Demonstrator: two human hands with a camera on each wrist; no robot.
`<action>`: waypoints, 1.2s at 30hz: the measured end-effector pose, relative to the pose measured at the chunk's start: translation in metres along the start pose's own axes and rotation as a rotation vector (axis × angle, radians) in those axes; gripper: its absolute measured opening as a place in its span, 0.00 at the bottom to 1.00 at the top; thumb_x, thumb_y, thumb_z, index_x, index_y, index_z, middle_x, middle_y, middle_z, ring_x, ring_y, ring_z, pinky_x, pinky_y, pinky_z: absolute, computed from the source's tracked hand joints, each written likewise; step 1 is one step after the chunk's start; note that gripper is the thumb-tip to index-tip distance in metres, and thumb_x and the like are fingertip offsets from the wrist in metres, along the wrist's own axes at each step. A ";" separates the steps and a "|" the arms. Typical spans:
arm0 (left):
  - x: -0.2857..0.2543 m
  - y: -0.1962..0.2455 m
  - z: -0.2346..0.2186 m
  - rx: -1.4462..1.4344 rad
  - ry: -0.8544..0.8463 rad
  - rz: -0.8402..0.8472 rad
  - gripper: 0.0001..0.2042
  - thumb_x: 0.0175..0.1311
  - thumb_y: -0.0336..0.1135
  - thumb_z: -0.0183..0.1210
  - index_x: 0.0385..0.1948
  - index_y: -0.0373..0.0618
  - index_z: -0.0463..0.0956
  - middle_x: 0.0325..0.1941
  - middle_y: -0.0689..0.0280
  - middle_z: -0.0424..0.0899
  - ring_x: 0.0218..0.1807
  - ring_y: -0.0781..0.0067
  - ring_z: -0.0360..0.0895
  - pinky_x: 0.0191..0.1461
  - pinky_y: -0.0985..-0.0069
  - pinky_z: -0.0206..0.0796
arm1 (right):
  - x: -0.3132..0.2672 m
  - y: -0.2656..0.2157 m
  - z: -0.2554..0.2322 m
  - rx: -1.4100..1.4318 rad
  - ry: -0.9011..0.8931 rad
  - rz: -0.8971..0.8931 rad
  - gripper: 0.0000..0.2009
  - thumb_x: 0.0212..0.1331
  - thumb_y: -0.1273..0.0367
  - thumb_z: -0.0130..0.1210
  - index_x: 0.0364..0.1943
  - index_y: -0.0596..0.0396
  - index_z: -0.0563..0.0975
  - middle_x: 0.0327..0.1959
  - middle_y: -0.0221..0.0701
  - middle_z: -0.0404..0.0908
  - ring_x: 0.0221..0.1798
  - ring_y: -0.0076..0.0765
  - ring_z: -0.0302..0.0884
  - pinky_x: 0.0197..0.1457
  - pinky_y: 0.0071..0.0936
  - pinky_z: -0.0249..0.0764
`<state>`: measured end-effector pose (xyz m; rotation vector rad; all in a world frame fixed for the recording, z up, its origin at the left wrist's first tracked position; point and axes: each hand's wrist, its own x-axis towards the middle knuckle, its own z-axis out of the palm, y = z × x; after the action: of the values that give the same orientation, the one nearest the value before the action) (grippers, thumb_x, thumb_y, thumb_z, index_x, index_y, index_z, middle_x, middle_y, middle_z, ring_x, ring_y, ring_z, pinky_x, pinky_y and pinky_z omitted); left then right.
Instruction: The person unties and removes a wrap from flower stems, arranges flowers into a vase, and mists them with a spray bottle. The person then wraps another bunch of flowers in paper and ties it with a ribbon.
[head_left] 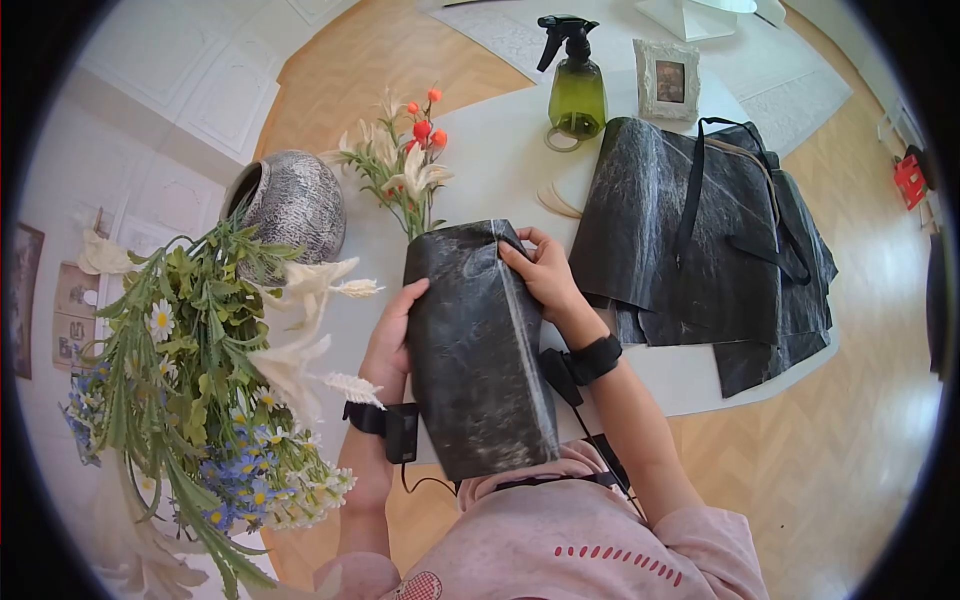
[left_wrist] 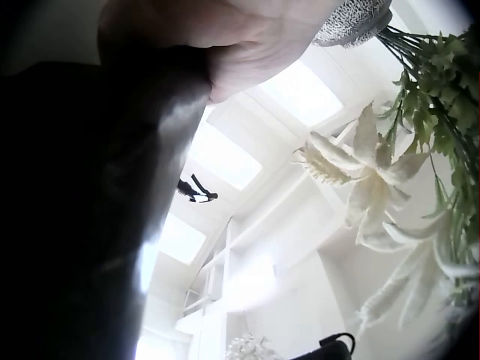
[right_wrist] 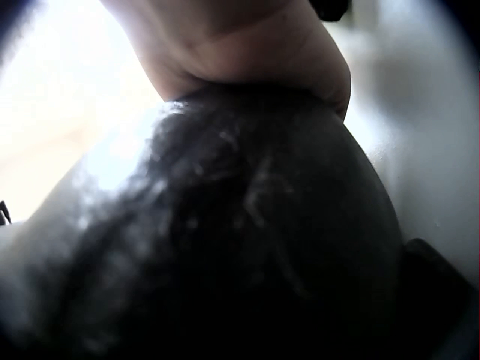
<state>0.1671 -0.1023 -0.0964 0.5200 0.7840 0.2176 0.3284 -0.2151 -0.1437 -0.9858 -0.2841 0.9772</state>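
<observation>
A black, white-veined marbled sheet (head_left: 470,350), folded into a tall wrap, is held up in front of the body by both hands. My left hand (head_left: 393,335) grips its left side, thumb on the front face and the other fingers hidden behind. At the top right edge my right hand (head_left: 545,275) pinches the material, which creases under the thumb. White lilies and orange berries on green stems (head_left: 405,165) show past the wrap's top left corner, their lower ends hidden by it. In the right wrist view, the sheet (right_wrist: 225,210) bulges below the right hand (right_wrist: 255,45).
To the right lie more black marbled sheets (head_left: 670,240) with a black strap (head_left: 692,195) on them. A green spray bottle (head_left: 577,95) and a picture frame (head_left: 667,82) stand farther back. On the left are a textured grey vase (head_left: 300,205) and a large bunch of artificial flowers (head_left: 215,390).
</observation>
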 end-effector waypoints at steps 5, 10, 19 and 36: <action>-0.032 0.017 0.016 -0.007 0.000 0.033 0.13 0.53 0.31 0.51 0.39 0.31 0.70 0.36 0.54 0.78 0.34 0.63 0.78 0.39 0.71 0.73 | -0.008 -0.007 0.010 -0.054 -0.082 -0.076 0.14 0.54 0.73 0.52 0.43 0.61 0.64 0.21 0.32 0.78 0.21 0.18 0.73 0.23 0.14 0.67; -0.026 0.019 0.014 0.034 -0.017 0.067 0.13 0.51 0.28 0.51 0.37 0.31 0.70 0.35 0.53 0.78 0.33 0.62 0.78 0.39 0.70 0.73 | -0.009 0.004 0.011 -0.580 0.008 -0.197 0.19 0.51 0.72 0.55 0.45 0.62 0.62 0.26 0.34 0.77 0.26 0.22 0.73 0.30 0.20 0.69; -0.016 0.005 0.044 0.076 -0.052 0.102 0.09 0.51 0.29 0.51 0.33 0.35 0.71 0.28 0.58 0.78 0.27 0.66 0.77 0.32 0.73 0.73 | -0.078 -0.067 0.042 -0.986 -0.306 -0.329 0.15 0.54 0.63 0.51 0.28 0.67 0.72 0.20 0.42 0.76 0.24 0.43 0.74 0.30 0.34 0.69; 0.006 -0.029 0.060 0.177 0.001 0.276 0.09 0.55 0.34 0.52 0.33 0.37 0.70 0.25 0.64 0.75 0.21 0.73 0.73 0.25 0.77 0.68 | -0.116 -0.066 0.031 -1.080 -0.304 -0.212 0.28 0.52 0.53 0.52 0.38 0.72 0.66 0.23 0.53 0.73 0.28 0.57 0.73 0.30 0.38 0.69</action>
<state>0.2145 -0.1462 -0.0801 0.7964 0.7350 0.4061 0.2813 -0.3023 -0.0490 -1.7216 -1.2297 0.7465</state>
